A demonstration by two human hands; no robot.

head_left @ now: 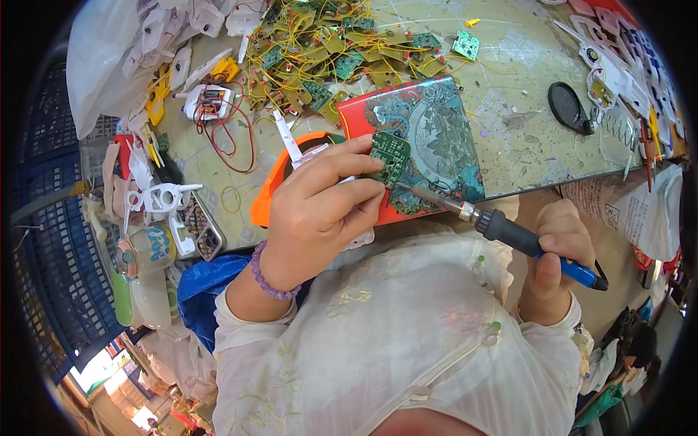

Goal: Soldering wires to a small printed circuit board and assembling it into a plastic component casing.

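Observation:
Between the fingers of my left hand (320, 196) is a small green circuit board (391, 156), held by its left edge. My right hand (563, 240) is wrapped round the blue and black handle of a soldering iron (502, 229). The iron's tip reaches the lower edge of the board; whether it touches cannot be made out. Below the board lies a red book or folder (436, 138) with a worn, dark patterned cover. Under my left hand, partly hidden, are an orange plastic piece (273, 185) and a white plastic part (287, 138).
A heap of circuit boards with yellow wires (320, 54) covers the back of the table (523, 145). A white battery holder with red wires (211, 102) and a phone (203, 229) lie left. At right are a round black lid (569, 107) and white plastic shells (611, 65).

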